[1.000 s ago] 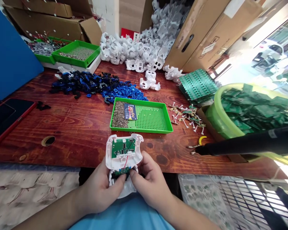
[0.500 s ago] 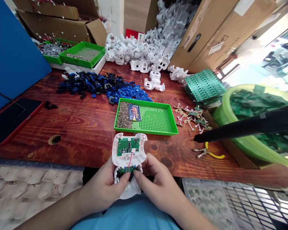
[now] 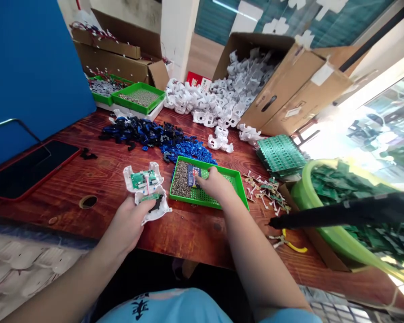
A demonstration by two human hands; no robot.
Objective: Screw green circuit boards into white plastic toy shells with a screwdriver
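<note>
My left hand (image 3: 129,220) holds an open white plastic housing (image 3: 156,213) above the table, its thumb pressed over the lower half. Two small parts show inside: a green circuit board (image 3: 143,178) in the upper half and a narrower board (image 3: 151,196) with a black piece in the lower. A light wire joins the halves. My right hand (image 3: 213,181) is over the green tray (image 3: 215,205), fingers closed at the right edge of a dark printed card (image 3: 192,175). Small metal screws (image 3: 181,179) fill the tray's left end, against the card. The fingertips are partly hidden.
Blue and black plastic parts (image 3: 148,134) lie behind the tray, white shells (image 3: 215,103) farther back. To the right are small wired boards (image 3: 264,190), yellow-handled pliers (image 3: 294,246), a black screwdriver-like tool (image 3: 323,215) and a green basin (image 3: 306,197). A phone-like tablet (image 3: 27,168) lies left.
My right hand has left the housing and reached forward to the card in the tray. My left hand has carried the housing left and forward. The camera view has shifted.
</note>
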